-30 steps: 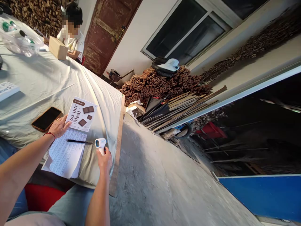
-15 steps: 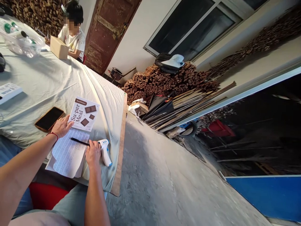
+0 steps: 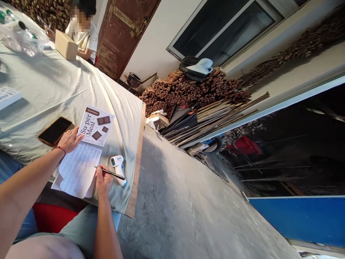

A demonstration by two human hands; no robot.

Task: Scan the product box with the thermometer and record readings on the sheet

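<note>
My left hand (image 3: pixel 70 139) lies with its fingers stretched out along the left edge of a white card-like sheet (image 3: pixel 96 126) printed "Su-per Meal", the thumb resting on it. Just below that sheet is a handwritten page (image 3: pixel 79 169) with a wavy left edge, on top of other paper. A slim black pen (image 3: pixel 114 173) is pinched in my right hand (image 3: pixel 104 183), one end over the page's right edge, the other sticking out to the right. A white-and-blue forehead thermometer (image 3: pixel 118 165) lies beside that hand, partly behind the pen. Left of my left hand is a dark phone (image 3: pixel 55 130).
A pale cloth (image 3: pixel 48 93) covers the table, whose wooden edge (image 3: pixel 138 154) runs along the right. Farther off are a white box (image 3: pixel 9 98), a bag of plastic bottles (image 3: pixel 27 41), a cardboard box (image 3: pixel 66 45) and a seated person (image 3: pixel 83 36). Stacked firewood (image 3: pixel 172 91) lines the wall.
The pen has turned in my right hand: its long part lay leftward over the page and now points right, over the thermometer. My left hand stays at the printed sheet.
</note>
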